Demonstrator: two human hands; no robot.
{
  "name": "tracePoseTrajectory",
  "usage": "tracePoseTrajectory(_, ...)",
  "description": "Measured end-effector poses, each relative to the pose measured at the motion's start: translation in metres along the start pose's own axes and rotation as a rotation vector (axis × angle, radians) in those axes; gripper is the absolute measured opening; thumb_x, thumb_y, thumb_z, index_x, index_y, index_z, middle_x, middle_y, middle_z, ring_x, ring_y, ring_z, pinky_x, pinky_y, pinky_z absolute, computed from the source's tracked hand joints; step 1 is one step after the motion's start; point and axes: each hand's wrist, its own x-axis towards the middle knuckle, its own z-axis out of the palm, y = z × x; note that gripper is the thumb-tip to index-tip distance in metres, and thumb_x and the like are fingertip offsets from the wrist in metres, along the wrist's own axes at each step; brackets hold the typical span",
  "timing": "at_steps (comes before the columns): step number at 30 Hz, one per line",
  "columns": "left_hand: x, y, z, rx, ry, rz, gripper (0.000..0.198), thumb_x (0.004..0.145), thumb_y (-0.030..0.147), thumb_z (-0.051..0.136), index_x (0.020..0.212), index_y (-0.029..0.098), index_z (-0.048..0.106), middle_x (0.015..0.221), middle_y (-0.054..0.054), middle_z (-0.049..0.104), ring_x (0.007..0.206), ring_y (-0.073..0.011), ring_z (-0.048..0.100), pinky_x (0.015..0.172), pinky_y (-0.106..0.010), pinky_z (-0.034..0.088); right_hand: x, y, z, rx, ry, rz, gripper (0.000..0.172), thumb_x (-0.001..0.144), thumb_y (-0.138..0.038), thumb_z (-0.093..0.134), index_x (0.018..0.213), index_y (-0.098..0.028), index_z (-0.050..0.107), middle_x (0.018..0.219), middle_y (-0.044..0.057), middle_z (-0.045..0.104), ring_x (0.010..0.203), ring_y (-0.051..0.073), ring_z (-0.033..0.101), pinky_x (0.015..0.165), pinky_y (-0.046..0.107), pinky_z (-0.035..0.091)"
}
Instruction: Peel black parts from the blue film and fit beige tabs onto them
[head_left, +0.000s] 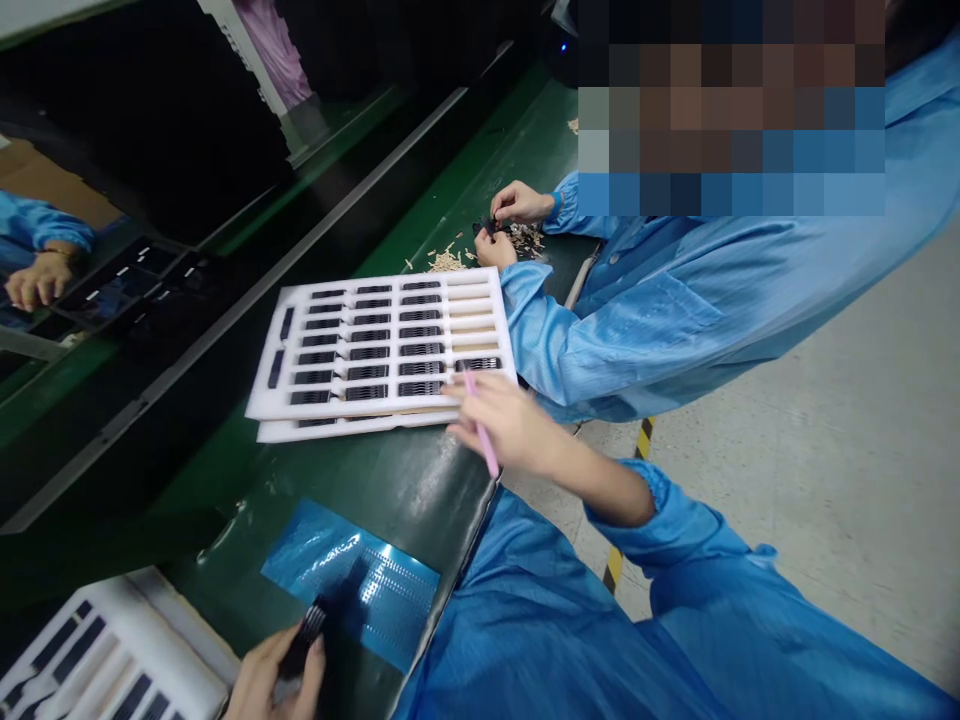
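Observation:
My right hand [510, 420] is at the near right corner of a white foam tray [262, 400]. A slim pink pen-like tool [481, 425] sits in its closed fingers; the kind of tool is unclear. The fingertips reach the lower end of the right column, beside a black slotted part [480, 366]. My left hand [274, 675], cut off by the bottom edge, pinches another black slotted part [304, 640] above a shiny blue film sheet [352, 575]. Rows of similar black parts [367, 353] fill most slots of the foam tray, which lies on a second one.
Another white foam tray [112, 625] with black parts lies at lower left. Across the green bench [375, 470], a co-worker's hands [514, 220] handle a small dark piece near a heap of tan bits [447, 260]. Another person's hand [45, 275] is at far left.

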Motion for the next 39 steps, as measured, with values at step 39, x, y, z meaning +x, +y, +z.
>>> tracePoseTrajectory(39,0.022,0.014,0.016,-0.208,-0.128,-0.014,0.031,0.097,0.042,0.062,0.119,0.021,0.066,0.118,-0.007,0.070,0.092,-0.0184,0.070,0.066,-0.025,0.056,0.023,0.071,-0.021,-0.226,-0.233,0.281,0.010,0.096,-0.025,0.062,0.090,-0.017,0.061,0.087,0.010,0.068,0.095,0.027,0.065,0.089,0.039,0.050)
